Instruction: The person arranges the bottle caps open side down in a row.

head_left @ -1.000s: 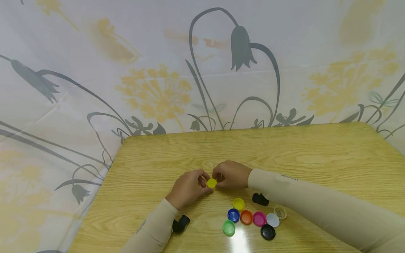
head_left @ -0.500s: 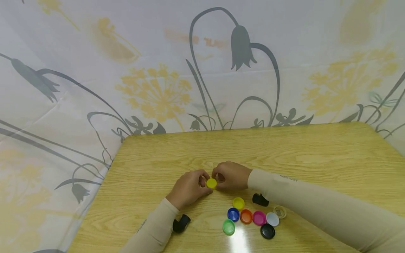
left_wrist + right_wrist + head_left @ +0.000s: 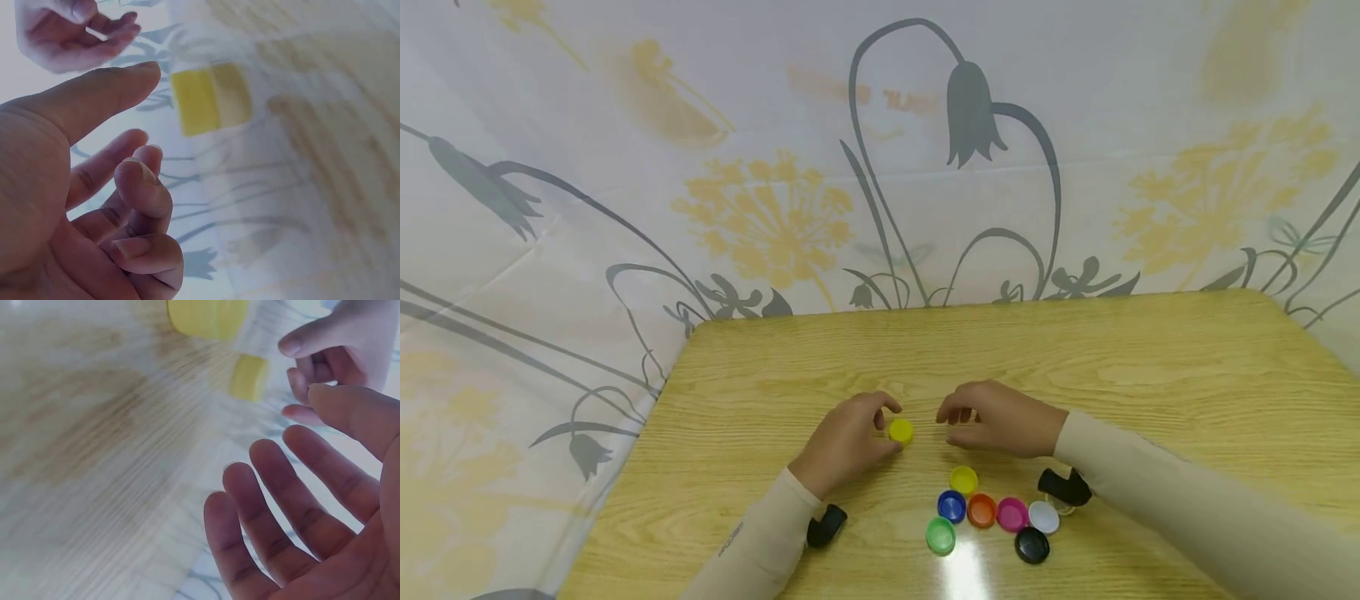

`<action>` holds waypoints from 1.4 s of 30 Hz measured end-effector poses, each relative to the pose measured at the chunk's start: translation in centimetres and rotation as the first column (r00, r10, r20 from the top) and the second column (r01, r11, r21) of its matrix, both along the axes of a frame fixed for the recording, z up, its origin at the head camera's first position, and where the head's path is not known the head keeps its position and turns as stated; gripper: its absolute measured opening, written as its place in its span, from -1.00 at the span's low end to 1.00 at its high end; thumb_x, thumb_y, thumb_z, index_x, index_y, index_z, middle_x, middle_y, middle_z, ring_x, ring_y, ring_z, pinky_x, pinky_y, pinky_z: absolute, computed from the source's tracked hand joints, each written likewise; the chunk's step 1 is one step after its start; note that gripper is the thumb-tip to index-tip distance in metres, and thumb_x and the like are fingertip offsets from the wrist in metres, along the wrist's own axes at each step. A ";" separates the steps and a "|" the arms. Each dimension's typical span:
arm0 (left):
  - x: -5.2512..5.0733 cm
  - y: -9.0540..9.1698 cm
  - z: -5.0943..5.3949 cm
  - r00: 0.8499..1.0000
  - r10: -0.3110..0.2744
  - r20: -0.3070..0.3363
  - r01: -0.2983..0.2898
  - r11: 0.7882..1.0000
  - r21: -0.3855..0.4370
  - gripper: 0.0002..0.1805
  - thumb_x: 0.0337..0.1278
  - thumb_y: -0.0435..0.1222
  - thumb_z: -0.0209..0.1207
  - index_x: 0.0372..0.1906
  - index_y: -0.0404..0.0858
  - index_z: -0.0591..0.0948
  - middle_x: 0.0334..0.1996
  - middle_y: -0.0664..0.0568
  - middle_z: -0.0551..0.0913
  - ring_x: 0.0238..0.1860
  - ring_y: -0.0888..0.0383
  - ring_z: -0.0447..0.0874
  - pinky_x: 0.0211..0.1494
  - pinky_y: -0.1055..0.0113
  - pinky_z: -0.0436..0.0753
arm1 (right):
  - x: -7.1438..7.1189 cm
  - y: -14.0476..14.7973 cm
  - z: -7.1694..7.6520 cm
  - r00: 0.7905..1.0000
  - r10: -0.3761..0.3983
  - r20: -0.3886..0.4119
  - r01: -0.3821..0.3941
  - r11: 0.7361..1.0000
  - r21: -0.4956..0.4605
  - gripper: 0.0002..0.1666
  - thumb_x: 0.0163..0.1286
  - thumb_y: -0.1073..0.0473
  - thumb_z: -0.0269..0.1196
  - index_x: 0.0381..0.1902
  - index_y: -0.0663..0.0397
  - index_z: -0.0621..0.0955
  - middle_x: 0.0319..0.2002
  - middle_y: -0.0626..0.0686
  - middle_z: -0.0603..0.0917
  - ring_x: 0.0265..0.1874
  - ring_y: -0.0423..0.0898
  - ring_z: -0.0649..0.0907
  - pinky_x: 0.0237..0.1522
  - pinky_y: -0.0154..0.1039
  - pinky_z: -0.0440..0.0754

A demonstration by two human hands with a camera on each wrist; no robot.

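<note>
A yellow bottle cap (image 3: pixel 901 431) lies top up on the wooden table. My left hand (image 3: pixel 842 437) is around its left side, thumb and index finger spread. In the left wrist view a gap shows between the fingers and the yellow cap (image 3: pixel 197 102). To the right of that cap, my right hand (image 3: pixel 1003 417) hovers with relaxed fingers and holds nothing. The right wrist view shows its fingers (image 3: pixel 275 469) spread apart. A second yellow cap (image 3: pixel 964 480) rests hollow side up nearer to me.
Toward me lie several hollow-up caps: blue (image 3: pixel 952 507), orange (image 3: pixel 982 511), pink (image 3: pixel 1012 515), white (image 3: pixel 1043 517), green (image 3: pixel 941 536) and black (image 3: pixel 1032 545). The right wrist's black camera (image 3: pixel 1064 487) partly hides a beige cap (image 3: pixel 1060 505). Patterned cloth (image 3: pixel 910 167) hangs behind the table.
My right hand has let go of the yellow cap and drawn away to the right. My left fingers have spread off the cap, which stays nearly in place.
</note>
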State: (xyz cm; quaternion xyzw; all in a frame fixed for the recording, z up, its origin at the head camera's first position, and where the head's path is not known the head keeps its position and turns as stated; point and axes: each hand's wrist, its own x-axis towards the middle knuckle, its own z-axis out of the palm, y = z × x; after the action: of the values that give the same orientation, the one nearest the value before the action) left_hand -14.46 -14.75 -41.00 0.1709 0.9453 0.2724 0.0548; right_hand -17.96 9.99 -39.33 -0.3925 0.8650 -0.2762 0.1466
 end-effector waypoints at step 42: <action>1.8 4.6 -1.1 0.957 -0.258 0.134 0.252 0.966 0.060 -0.83 0.16 -0.35 0.34 -0.14 -0.20 0.74 -0.39 0.22 0.73 -0.41 0.49 0.55 -0.26 0.58 0.55 | 3.5 3.4 -2.8 0.991 0.019 0.131 -0.001 0.991 -0.136 -0.76 0.30 0.22 0.38 -0.08 0.10 0.70 -0.25 -0.13 0.70 -0.34 -0.37 0.56 -0.26 -0.38 0.63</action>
State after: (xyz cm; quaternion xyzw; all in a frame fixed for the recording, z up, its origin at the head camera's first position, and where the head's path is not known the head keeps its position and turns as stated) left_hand -12.64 -10.12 -42.13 0.2727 0.9032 0.2945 0.1521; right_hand -14.43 13.40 -42.15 -0.3867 0.8307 -0.3588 0.1777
